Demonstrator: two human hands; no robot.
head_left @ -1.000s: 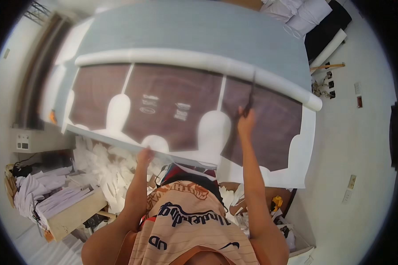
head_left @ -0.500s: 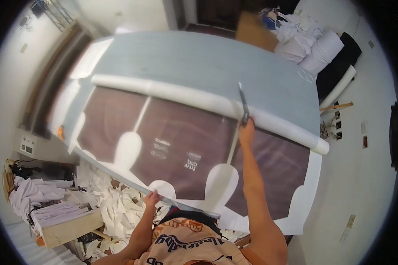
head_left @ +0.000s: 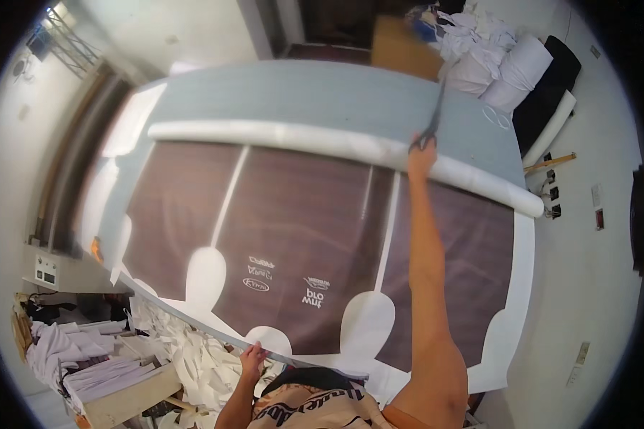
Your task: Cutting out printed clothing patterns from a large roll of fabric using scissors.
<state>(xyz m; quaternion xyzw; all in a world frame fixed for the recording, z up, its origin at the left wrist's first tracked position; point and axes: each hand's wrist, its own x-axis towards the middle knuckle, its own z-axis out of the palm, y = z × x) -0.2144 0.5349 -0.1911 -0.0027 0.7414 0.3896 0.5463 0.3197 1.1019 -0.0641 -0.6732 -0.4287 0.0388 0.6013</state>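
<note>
At the far roll of white paper, scissors are gripped in the right hand; the near edge of the brown printed sheet is pinched by the left hand — best kept taut, blades square across the grey table.

The grey table lies bare beyond the white roll, giving free passage. Only that roll bars the brown sheet.

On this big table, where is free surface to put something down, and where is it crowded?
Free: the grey table top beyond the white roll, up to the far edge. The right hand holds scissors there. Crowded: the dark printed sheet covers the near side, where the left hand grips the edge. White scraps pile below.
</note>
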